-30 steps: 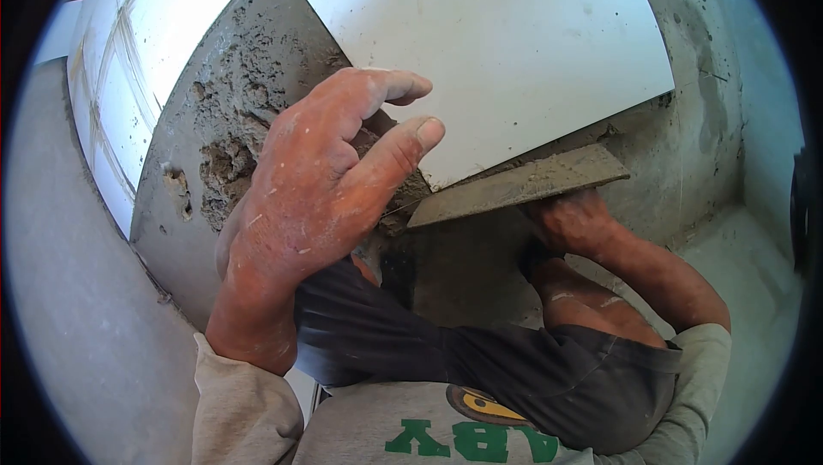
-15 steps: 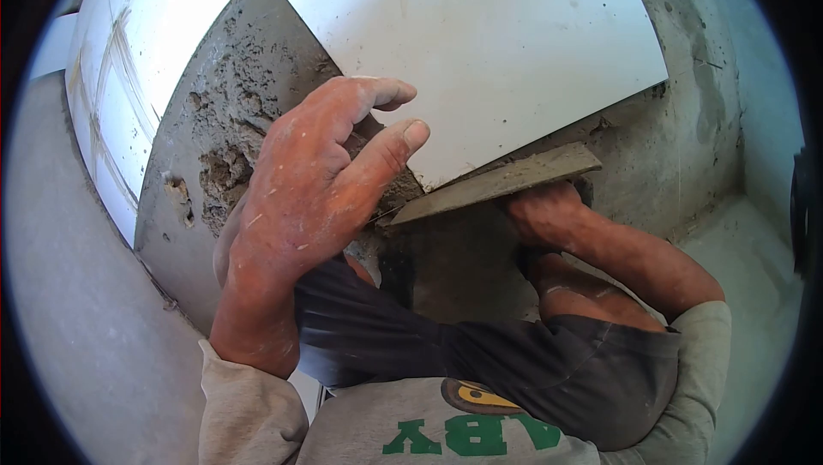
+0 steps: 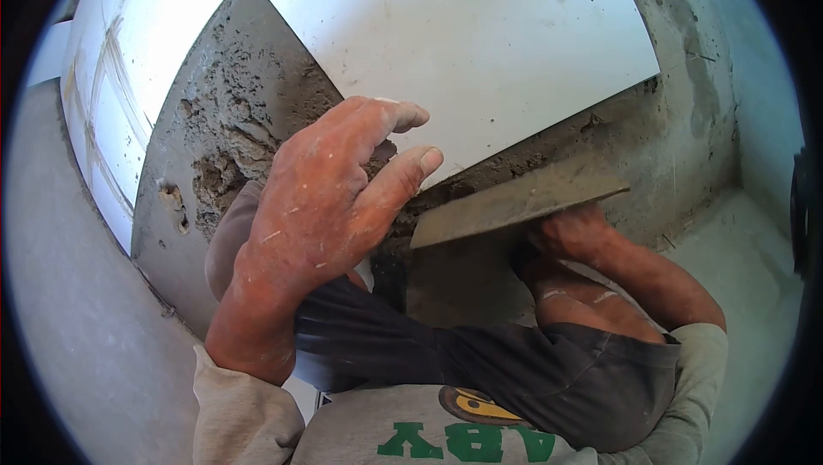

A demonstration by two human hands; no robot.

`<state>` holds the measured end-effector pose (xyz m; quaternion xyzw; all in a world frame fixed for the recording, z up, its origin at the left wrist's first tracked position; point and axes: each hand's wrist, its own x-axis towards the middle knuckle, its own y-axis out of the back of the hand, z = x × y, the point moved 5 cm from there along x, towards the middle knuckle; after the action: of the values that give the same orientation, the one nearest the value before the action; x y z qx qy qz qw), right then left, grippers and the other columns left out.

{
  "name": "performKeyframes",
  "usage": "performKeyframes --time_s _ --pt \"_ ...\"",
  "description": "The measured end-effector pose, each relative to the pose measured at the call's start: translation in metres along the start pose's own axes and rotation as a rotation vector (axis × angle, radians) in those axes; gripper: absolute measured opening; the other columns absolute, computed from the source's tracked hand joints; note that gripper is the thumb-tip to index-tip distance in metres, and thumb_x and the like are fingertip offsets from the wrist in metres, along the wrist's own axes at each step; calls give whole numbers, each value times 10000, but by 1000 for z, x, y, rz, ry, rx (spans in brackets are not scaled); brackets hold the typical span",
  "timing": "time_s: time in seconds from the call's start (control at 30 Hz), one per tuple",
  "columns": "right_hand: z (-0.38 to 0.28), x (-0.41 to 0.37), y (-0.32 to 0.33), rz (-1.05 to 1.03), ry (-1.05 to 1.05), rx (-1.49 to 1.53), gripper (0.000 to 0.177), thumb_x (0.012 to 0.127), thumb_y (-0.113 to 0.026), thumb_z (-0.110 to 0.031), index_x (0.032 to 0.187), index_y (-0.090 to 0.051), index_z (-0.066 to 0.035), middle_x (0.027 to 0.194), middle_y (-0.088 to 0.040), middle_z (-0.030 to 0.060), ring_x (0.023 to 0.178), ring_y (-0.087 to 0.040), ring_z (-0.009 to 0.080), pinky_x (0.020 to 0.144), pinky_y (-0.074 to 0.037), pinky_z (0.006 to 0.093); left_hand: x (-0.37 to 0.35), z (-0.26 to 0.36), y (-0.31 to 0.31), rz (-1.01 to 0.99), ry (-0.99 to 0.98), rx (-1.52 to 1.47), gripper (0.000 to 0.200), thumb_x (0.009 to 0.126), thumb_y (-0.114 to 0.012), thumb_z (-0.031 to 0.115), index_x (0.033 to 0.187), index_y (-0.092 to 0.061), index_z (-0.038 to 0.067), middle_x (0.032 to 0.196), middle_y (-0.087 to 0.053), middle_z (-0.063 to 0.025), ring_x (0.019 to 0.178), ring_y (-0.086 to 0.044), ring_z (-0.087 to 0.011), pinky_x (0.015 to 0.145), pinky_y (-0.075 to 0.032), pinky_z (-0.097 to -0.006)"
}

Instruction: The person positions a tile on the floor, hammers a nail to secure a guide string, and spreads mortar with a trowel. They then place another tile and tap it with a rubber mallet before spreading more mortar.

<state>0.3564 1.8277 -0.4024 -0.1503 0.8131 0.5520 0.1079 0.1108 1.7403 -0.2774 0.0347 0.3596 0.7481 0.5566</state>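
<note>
My left hand hovers in front of the mortar and the near corner of a large white tile. Its thumb and forefinger are apart, and nothing shows between them; the other fingers are mostly hidden. In my right hand is a mortar-coated rectangular plastering trowel, gripped from below, with the handle hidden. The trowel's flat blade lies just below the tile's near edge, with a strip of rough mortar visible between them.
Rough wet mortar lies left of the tile, with lumps and a small hole. More white tiles stand at far left. A bare grey wall rises at right. My bent legs are close below the trowel.
The trowel in my right hand has moved down and slightly right, away from the tile's edge. My left hand has shifted slightly down and right, still with its thumb and forefinger apart.
</note>
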Motion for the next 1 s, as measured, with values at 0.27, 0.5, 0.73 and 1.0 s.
performKeyframes --time_s 0.27,0.5,0.73,1.0 --pt "21 22 20 188 70 -169 371 805 -560 -270 1134 -605 -105 1101 -590 121 1044 -544 308 892 -403 477 -2 -1 3 -1 25 31 270 840 -630 175 1039 -610 -6 908 -628 -147 796 -613 -232 728 -471 -327" --pt "24 30 6 128 63 -115 372 792 -560 -245 1134 -610 -107 1117 -593 127 1042 -558 314 881 -426 469 -7 -10 8 -2 62 50 272 845 -626 186 1040 -611 -4 935 -632 -157 843 -618 -245 760 -470 -337" --pt "13 36 -24 43 26 -31 358 775 -565 -224 1096 -619 -76 1058 -618 154 985 -599 329 847 -483 446 1 3 0 -34 60 30 278 841 -633 192 1043 -609 2 953 -628 -158 863 -620 -256 767 -471 -341" --pt "5 12 -6 -173 38 151 261 776 -576 -231 938 -642 -38 892 -658 164 781 -651 322 663 -539 419 -6 -14 20 107 47 91 275 859 -613 218 1044 -614 14 953 -631 -146 863 -615 -247 772 -470 -329"
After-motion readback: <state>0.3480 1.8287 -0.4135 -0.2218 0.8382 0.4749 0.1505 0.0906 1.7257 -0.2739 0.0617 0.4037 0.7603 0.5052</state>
